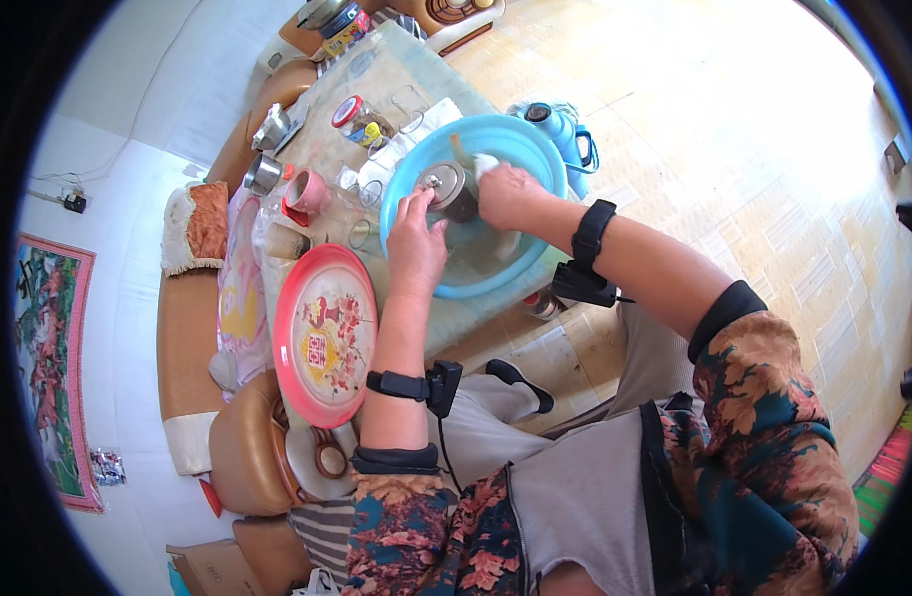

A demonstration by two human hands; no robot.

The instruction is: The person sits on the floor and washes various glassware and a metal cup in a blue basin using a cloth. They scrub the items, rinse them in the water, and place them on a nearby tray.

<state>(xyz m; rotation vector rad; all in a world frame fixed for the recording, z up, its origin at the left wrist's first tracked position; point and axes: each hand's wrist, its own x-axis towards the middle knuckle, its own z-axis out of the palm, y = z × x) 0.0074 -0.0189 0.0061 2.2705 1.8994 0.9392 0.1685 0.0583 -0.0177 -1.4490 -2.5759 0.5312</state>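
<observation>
A light-blue plastic basin (554, 160) with cloudy water stands at the table's corner. In it is a lidded pot, seemingly a glass teapot, with a round metal lid (442, 185) and a dark body (467, 205). My left hand (417, 242) steadies the pot, fingertips against the lid near its knob. With its fingers closed on a white cloth (485, 164), my right hand (511, 195) presses at the pot's far right side. Beside the cloth a pale, tan spout or handle (459, 151) sticks up. The pot's right side is hidden behind my right hand.
A red-rimmed enamel tray (329, 335) overhangs the table's left edge. Nearby are a pink cup (307, 191), a red-lidded jar (360, 121) and several drinking glasses. A blue thermos (556, 128) stands beyond the basin. A leather sofa (191, 343) lines the wall.
</observation>
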